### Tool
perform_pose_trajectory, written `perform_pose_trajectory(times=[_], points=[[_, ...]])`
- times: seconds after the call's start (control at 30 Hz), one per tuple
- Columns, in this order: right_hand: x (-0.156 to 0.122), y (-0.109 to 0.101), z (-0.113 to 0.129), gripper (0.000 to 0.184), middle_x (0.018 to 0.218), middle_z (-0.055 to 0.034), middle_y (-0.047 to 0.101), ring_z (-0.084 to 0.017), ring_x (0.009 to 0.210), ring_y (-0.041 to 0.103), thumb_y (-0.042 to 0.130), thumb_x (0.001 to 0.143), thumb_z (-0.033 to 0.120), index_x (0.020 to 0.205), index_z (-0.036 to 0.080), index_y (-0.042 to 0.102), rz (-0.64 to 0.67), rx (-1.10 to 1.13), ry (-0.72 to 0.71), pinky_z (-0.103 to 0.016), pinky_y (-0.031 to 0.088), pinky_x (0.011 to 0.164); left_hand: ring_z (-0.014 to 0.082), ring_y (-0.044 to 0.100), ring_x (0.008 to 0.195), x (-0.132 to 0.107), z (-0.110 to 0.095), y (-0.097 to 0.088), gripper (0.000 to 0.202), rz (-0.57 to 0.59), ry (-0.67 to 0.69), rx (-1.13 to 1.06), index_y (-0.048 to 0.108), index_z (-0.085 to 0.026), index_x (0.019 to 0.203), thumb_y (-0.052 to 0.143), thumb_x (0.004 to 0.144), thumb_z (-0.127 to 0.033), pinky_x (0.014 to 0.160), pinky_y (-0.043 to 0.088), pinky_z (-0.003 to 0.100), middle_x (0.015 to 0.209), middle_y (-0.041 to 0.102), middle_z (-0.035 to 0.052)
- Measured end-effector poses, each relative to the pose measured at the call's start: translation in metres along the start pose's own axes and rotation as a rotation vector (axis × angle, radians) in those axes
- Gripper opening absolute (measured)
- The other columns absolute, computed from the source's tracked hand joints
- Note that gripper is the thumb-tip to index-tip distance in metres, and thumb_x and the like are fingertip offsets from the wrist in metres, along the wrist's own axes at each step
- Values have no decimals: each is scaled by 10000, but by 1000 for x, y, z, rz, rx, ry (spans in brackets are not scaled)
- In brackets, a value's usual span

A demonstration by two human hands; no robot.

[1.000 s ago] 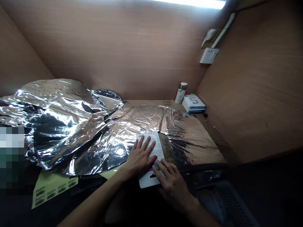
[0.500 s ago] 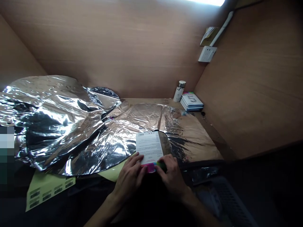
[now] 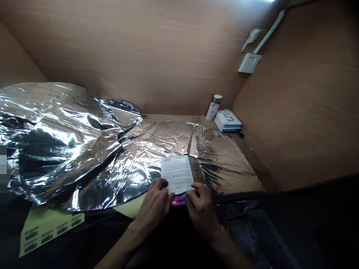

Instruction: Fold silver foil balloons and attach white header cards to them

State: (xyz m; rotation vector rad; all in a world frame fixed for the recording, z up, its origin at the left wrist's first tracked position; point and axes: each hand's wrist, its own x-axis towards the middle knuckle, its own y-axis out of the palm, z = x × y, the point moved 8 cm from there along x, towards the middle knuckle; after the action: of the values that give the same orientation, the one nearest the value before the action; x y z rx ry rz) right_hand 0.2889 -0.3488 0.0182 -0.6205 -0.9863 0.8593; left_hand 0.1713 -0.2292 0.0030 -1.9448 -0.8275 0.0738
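Note:
A flat white box (image 3: 177, 172) with printed text lies face up on the silvery foil sheet, its coloured end toward me. My left hand (image 3: 157, 198) grips the near left corner, thumb on the pink end flap (image 3: 177, 200). At the near right corner my right hand (image 3: 199, 201) pinches the same end with bent fingers, over a bluish-green patch. Between the thumbs a curved white edge and a dark slit show at that end. Part of the end is hidden by my fingers.
Crumpled foil (image 3: 56, 138) heaps up on the left. Barcode label sheets (image 3: 53, 229) hang over the front edge. A flask (image 3: 214, 107) and a stack of flat boxes (image 3: 228, 120) stand at the back right. A dark plastic basket (image 3: 270, 235) is at lower right.
At the box's near end, the pink flap has shifted and a curved edge with a dark slit now shows. Both hands stay on the box. The head view has moved slightly.

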Motion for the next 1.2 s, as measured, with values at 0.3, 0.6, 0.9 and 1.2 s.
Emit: perform_pose_trajectory(times=[0.3, 0.6, 0.9, 1.2], points=[[-25, 5, 8, 293, 1233, -126, 701, -292, 1099, 598, 578, 1022, 211, 1302, 172, 656, 70, -109, -159, -465, 441, 930, 296, 562, 1117, 5, -4, 3, 213, 79, 141, 10, 658, -248, 1200, 558, 1013, -272, 1001, 500, 485, 1495, 557, 86], [-31, 5, -1, 336, 1324, -118, 702, -287, 1252, 602, 550, 1053, 228, 1379, 191, 624, -53, -231, -128, -510, 357, 1099, 363, 482, 1396, 25, -8, 9, 335, 186, 201, 125, 617, -244, 1293, 633, 985, -374, 1108, 432, 539, 1485, 589, 107], [-48, 14, 8, 514, 1573, -84, 512, -295, 1479, 434, 509, 1037, 199, 1548, 241, 475, 153, -400, -206, -552, 127, 1252, 359, 459, 1442, 28, -3, 8, 485, 274, 193, 171, 575, -263, 1398, 663, 957, -447, 1156, 395, 547, 1579, 513, 95], [-7, -4, 13, 353, 1316, -108, 677, -322, 1218, 575, 560, 1005, 207, 1348, 224, 644, 68, -247, -109, -570, 315, 1112, 269, 475, 1452, 36, 32, -40, 363, 172, 218, 73, 611, -263, 1389, 518, 1044, -325, 1154, 435, 434, 1580, 514, 84]])
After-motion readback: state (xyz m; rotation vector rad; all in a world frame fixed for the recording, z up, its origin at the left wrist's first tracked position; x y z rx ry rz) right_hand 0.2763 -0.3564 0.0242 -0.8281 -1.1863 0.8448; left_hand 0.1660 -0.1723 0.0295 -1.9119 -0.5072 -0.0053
